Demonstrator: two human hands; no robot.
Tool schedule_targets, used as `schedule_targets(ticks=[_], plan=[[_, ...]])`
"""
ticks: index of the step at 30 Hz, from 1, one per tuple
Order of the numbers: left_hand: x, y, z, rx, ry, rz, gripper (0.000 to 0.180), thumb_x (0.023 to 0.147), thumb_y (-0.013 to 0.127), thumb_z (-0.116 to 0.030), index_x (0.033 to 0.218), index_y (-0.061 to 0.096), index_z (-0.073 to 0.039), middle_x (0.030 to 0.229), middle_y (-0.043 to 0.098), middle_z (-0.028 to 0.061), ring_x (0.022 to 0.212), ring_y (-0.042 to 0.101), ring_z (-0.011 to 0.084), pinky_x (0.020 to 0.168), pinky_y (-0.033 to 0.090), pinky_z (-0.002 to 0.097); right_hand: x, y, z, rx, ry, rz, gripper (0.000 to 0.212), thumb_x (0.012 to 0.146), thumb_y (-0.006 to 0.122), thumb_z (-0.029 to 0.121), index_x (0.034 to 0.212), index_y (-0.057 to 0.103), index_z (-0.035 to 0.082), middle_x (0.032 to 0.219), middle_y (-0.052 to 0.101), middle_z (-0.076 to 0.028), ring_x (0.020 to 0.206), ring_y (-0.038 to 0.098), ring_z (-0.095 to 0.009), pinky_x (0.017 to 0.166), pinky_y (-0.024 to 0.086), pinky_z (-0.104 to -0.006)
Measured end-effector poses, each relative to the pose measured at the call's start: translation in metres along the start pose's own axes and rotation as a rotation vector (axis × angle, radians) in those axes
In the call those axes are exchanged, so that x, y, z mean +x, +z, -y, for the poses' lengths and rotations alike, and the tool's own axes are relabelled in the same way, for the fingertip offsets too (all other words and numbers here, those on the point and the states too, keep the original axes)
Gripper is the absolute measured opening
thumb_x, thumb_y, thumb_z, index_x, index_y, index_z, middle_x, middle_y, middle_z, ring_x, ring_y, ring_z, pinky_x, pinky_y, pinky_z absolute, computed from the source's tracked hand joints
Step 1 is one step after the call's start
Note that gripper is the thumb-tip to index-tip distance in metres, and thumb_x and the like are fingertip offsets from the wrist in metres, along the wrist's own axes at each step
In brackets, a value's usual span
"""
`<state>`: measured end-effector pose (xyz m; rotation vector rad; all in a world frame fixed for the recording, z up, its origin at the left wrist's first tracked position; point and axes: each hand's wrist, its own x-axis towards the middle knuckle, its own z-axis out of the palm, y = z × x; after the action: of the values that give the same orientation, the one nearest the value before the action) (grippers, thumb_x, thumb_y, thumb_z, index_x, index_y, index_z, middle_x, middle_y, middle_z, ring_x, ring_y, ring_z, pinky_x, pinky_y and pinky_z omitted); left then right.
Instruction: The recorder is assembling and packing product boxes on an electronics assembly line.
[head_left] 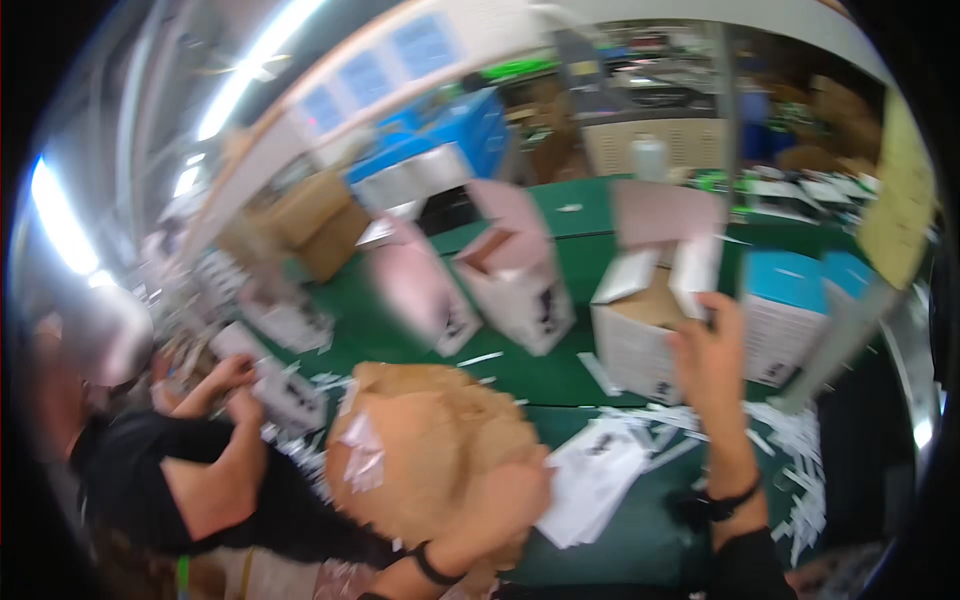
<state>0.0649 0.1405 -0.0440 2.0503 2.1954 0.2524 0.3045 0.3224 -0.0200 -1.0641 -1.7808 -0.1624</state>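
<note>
My left hand [512, 497] is smeared by motion; it lies over the right edge of a crumpled brown paper bundle [430, 420], next to a fanned stack of white printed sheets [592, 485]. Its fingers cannot be made out. My right hand [712, 350] is at the right side of an open white carton [632, 345], with fingers apart and nothing visible between them. The carton's flaps stand up, and brown card shows inside. I cannot tell whether the hand touches the carton. A pink piece [362, 452] lies on the brown paper.
Two open cartons with pink lids [515, 280] [418, 285] stand on the green table [545, 400]. Blue-topped boxes [783, 315] are at right, near a slanted metal post [845, 345]. White paper strips [805, 470] litter the table. At left a co-worker's hands [238, 385] are at another white box.
</note>
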Motion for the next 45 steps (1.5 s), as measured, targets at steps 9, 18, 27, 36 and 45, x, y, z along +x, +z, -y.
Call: schedule_targets(ticks=[9, 18, 27, 36, 45], plan=[[0.096, -0.063, -0.075, -0.76, 0.392, -0.365, 0.017, 0.097, 0.063, -0.01, 0.104, 0.05, -0.001, 0.095, 0.058, 0.0173, 0.079, 0.06, 0.0367, 0.072, 0.049, 0.0389, -0.007, -0.015, -0.009, -0.014, 0.264, 0.04, 0.049, 0.094, 0.064, 0.01, 0.142, 0.056, 0.009, 0.139, 0.052, -0.019, 0.126, 0.055, -0.037, 0.103, 0.045, -0.0425], [0.255, -0.036, -0.145, -0.759, 0.655, -0.654, 0.015, 0.096, 0.053, -0.007, 0.101, 0.043, 0.003, 0.094, 0.051, 0.0206, 0.083, 0.053, 0.0387, 0.075, 0.044, 0.0474, -0.004, -0.018, -0.01, 0.05, 0.386, 0.042, 0.045, 0.092, 0.063, 0.003, 0.137, 0.059, 0.007, 0.137, 0.054, -0.018, 0.118, 0.058, -0.036, 0.098, 0.047, -0.0415], [0.24, -0.028, -0.143, -0.414, 0.623, -0.76, 0.032, 0.079, 0.062, -0.01, 0.107, 0.053, 0.004, 0.111, 0.05, 0.0225, 0.105, 0.048, 0.0393, 0.082, 0.041, 0.0477, -0.001, -0.02, -0.019, 0.031, 0.279, -0.005, 0.038, 0.09, 0.063, 0.0, 0.127, 0.063, 0.001, 0.134, 0.055, -0.016, 0.112, 0.06, -0.034, 0.094, 0.049, -0.0402], [0.258, -0.032, -0.094, -0.252, 0.402, -0.782, 0.037, 0.076, 0.066, -0.003, 0.109, 0.053, 0.003, 0.116, 0.049, 0.0217, 0.108, 0.052, 0.041, 0.083, 0.05, 0.0475, -0.003, -0.028, -0.019, -0.027, 0.221, 0.034, 0.037, 0.091, 0.063, 0.003, 0.128, 0.062, 0.002, 0.134, 0.055, -0.017, 0.117, 0.059, -0.037, 0.098, 0.047, -0.043], [0.242, -0.03, -0.125, -0.527, 0.607, -0.814, 0.06, 0.083, 0.064, -0.001, 0.139, 0.045, -0.008, 0.133, 0.046, 0.0297, 0.105, 0.06, 0.0493, 0.088, 0.054, 0.0482, -0.003, -0.035, -0.028, -0.13, 0.161, -0.041, 0.034, 0.091, 0.064, 0.004, 0.124, 0.063, 0.001, 0.135, 0.054, -0.017, 0.124, 0.054, -0.038, 0.1, 0.046, -0.0444]])
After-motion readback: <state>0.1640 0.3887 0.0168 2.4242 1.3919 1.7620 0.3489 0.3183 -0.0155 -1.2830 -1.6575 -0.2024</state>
